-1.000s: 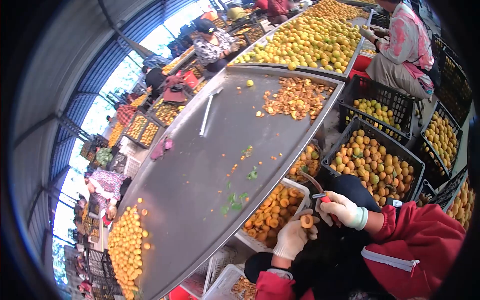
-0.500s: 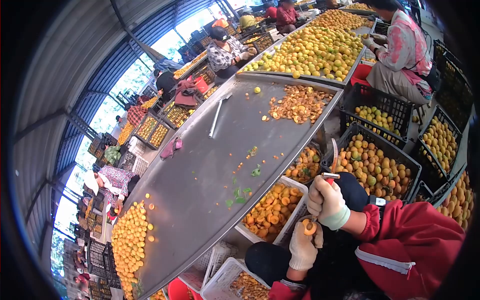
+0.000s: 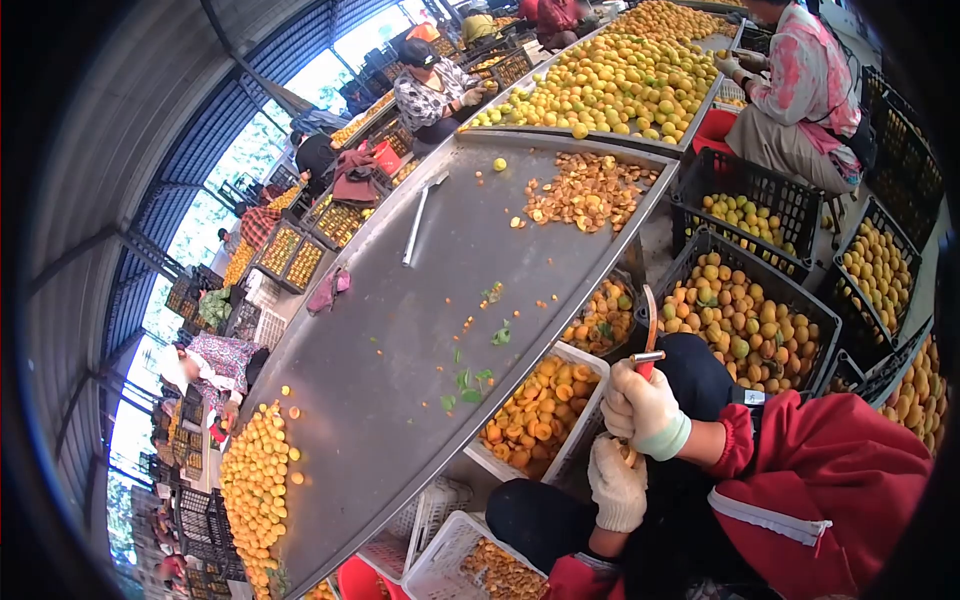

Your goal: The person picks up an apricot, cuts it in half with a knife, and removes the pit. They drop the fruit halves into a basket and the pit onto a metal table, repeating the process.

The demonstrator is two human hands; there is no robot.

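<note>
- For this bit of fruit handwork, we'd keep the left hand (image 3: 618,482) snug but gentle. Soft fruit probably bruises if we squeeze.
- Our right hand (image 3: 640,400) has a full fist around the red-handled knife (image 3: 652,325), curved blade pointing up and away from the left fingers. Good habit imo, we'd leave it that way while the hands are this close.
- We'd want any push from the lower end of that fist to be short and controlled, since a slip would likely land on our own gloved fingers. Can't tell if the tool's bottom end is actually in the fruit; the fist hides it.
- Left hand is curled narrow around a fruit piece (image 3: 628,455). Just a sliver of orange shows at the top of the grip, so we can't judge how it's cut.
- So the piece sits inside the left fingers, right below the right fist, the two gloves looking like they touch.
- Both hands are just beside the white crate (image 3: 588,412) of cut fruit (image 3: 540,405), with the metal table (image 3: 400,350) beyond it.
</note>
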